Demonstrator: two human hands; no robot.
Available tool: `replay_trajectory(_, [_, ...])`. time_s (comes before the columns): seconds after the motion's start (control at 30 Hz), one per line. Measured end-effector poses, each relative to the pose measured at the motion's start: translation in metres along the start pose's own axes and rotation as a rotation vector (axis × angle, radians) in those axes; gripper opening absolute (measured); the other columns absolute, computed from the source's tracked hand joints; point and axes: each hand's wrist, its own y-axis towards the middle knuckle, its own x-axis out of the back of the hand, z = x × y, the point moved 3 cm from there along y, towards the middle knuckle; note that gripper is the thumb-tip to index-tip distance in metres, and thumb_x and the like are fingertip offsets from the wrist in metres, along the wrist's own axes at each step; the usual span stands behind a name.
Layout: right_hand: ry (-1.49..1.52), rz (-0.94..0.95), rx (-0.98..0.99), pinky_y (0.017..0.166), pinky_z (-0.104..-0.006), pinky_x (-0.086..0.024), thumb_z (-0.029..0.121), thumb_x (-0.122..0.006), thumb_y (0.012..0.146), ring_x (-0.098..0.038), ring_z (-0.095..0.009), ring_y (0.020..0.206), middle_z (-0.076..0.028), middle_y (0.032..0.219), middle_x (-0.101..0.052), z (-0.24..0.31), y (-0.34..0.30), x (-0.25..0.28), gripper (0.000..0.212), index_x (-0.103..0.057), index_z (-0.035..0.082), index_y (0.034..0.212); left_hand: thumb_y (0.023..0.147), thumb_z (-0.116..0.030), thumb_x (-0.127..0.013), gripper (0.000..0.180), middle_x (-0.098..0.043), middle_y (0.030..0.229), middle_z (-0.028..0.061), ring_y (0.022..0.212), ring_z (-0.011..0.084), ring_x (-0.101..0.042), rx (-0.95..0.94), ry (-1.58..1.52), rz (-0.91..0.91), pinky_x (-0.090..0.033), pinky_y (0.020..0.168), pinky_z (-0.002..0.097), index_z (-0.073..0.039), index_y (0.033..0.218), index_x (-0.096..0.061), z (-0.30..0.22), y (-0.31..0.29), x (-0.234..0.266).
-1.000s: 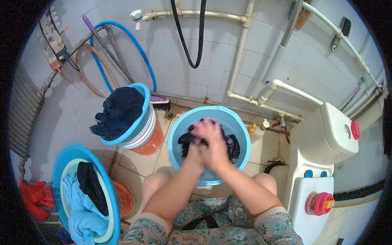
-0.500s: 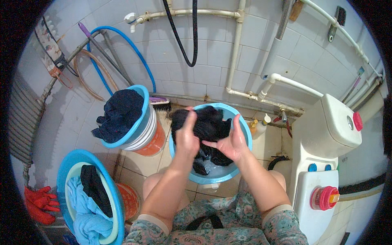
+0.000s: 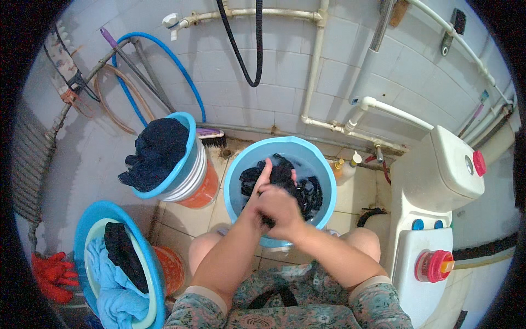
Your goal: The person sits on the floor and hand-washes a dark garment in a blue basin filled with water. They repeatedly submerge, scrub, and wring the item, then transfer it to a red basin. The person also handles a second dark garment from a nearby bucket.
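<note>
Garment: a dark, wet cloth (image 3: 298, 183) is seen bunched in folds, lying in water inside the blue basin (image 3: 236, 181).
Basin position: set on the tiled floor (image 3: 189, 214) near the back wall, just in front of the knees.
Left hand (image 3: 262, 181): laid flat on the cloth, fingers extended.
Right hand (image 3: 280, 208): closed in a fist around a fold of the cloth, just over the left wrist.
Adjacent: a second blue basin (image 3: 186, 159) with dark clothing is stacked on an orange bucket (image 3: 204, 193) to the left.

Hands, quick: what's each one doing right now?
Left hand: fingers extended, pressed on the dark cloth in the blue basin.
Right hand: closed, gripping the same cloth.
</note>
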Motion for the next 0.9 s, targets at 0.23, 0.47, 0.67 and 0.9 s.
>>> replay_trajectory(0.23, [-0.101, -0.432, -0.564, 0.073, -0.0366, -0.045, 0.010, -0.064, 0.072, -0.057, -0.030, 0.082, -0.010, 0.082, -0.059, -0.079, -0.009, 0.014, 0.007, -0.058, 0.007, 0.075, 0.090, -0.032, -0.043, 0.031, -0.056, 0.110, 0.0056, 0.106, 0.0230, -0.052, -0.284, -0.080, -0.352, -0.039, 0.094, 0.0399, -0.013, 0.112, -0.052, 0.041, -0.005, -0.033])
replay_trajectory(0.47, [0.066, -0.468, -0.544, 0.077, -0.0350, -0.043, 0.008, -0.060, 0.080, -0.055, -0.028, 0.085, -0.012, 0.083, -0.057, -0.077, -0.018, -0.006, 0.005, -0.057, 0.004, 0.079, 0.087, -0.038, -0.049, 0.034, -0.059, 0.101, 0.0045, 0.097, 0.0199, -0.055, -0.360, 0.117, -0.498, -0.044, 0.087, 0.0386, -0.010, 0.107, -0.054, 0.024, -0.026, -0.021])
replay_trajectory(0.67, [1.215, -0.490, -1.279, 0.084, -0.0376, -0.045, 0.017, -0.059, 0.086, -0.056, -0.023, 0.095, -0.007, 0.106, -0.058, -0.094, -0.028, 0.000, 0.021, -0.057, 0.008, 0.105, 0.084, -0.035, -0.051, 0.029, -0.065, 0.095, 0.0083, 0.085, 0.0263, -0.061, -0.264, 0.081, -0.470, -0.047, 0.081, 0.0428, -0.011, 0.095, -0.062, -0.003, -0.027, -0.051])
replay_trajectory(0.9, [1.128, -0.621, -1.162, 0.073, -0.0328, -0.047, 0.014, -0.070, 0.077, -0.057, -0.018, 0.085, -0.006, 0.093, -0.060, -0.096, -0.017, 0.017, 0.020, -0.057, 0.008, 0.091, 0.086, -0.050, -0.050, 0.056, -0.057, 0.114, 0.0121, 0.110, 0.0269, -0.052, -0.277, 0.394, -0.552, -0.037, 0.095, 0.0487, -0.006, 0.120, -0.050, -0.016, -0.019, -0.010])
